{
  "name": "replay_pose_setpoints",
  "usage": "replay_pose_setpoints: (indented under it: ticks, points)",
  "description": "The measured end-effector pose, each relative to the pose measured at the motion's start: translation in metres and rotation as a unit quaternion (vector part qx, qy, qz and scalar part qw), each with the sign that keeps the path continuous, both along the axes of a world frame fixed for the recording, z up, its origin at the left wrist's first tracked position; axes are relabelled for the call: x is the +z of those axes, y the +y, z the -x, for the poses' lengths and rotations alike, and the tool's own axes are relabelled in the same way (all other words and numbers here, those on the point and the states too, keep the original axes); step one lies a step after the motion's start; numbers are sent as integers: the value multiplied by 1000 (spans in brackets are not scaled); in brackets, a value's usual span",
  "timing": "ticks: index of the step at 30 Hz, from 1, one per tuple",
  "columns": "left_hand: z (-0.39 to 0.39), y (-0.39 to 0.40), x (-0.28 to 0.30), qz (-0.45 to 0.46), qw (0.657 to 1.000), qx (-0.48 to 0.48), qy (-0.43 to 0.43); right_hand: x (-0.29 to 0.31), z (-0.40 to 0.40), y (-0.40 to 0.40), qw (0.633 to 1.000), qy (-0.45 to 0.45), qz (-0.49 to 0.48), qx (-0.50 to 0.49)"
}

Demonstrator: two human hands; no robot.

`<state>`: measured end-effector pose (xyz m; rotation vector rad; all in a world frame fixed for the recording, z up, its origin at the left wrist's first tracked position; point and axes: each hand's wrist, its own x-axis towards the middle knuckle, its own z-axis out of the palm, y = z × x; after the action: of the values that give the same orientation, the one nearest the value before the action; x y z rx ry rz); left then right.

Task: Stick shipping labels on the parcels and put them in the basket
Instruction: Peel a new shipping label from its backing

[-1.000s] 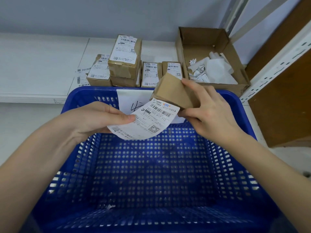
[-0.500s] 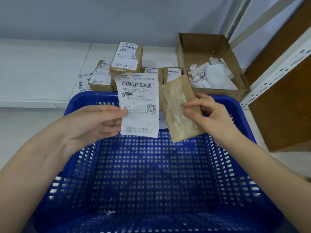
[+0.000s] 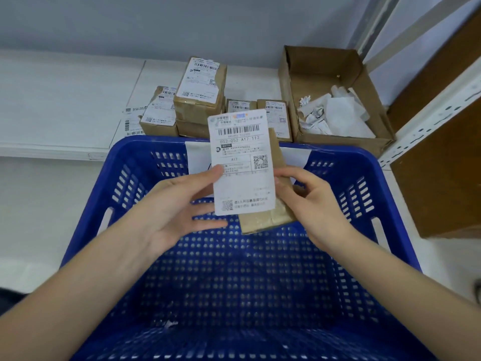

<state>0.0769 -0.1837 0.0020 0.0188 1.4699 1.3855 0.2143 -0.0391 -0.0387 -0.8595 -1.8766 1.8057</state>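
The left hand holds a white paper shipping label with black bars and little square codes on it. Its thumb presses on the left edge of the label, and its other fingers reach out flat under it. The label stands up tall, with its print facing us.

Right behind the label is a small flat brown cardboard parcel. The right hand grips this parcel from the right side, with its thumb in front and its fingers curled round the back. The label covers most of the parcel, so only the right edge and the bottom corner of the parcel peek out. It may already touch the parcel, but I cannot tell for sure from here.

Both hands are up in the air over a big blue plastic basket full of little holes. A white paper sign hangs inside its far wall, past the fingers.

Farther away than the hands, on the white shelf, sits a pile of brown parcels with labels already on them. To the right of the right hand, farther back, is an open brown cardboard box with crumpled white paper scraps inside.
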Motion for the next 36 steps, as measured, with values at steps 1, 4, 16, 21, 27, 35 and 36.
replay_pose_setpoints:
  ticks: [1, 4, 16, 21, 27, 35, 36]
  points:
    - [-1, 1, -1, -1, 1000, 2, 2, -2, 0, -2, 1000, 0, -6, 10]
    - [-3, 1, -3, 1, 1000, 8, 21, -6, 1, -7, 998, -13, -24, 51]
    - [-3, 1, -7, 19, 995, 25, 93, 4, -4, 1, 995, -37, 5, 90]
    - [-5, 2, -5, 14, 995, 31, 98, 9, -3, 1, 996, -33, 61, 59]
    - [-5, 3, -5, 13, 992, 46, 116, 12, -3, -2, 996, -17, 80, 46]
    - [-7, 3, -6, 2, 991, 53, 121, 11, -5, 0, 997, -38, 65, 27]
    - [-7, 3, -6, 0, 991, 56, 121, 12, -5, 0, 997, -37, 67, 26]
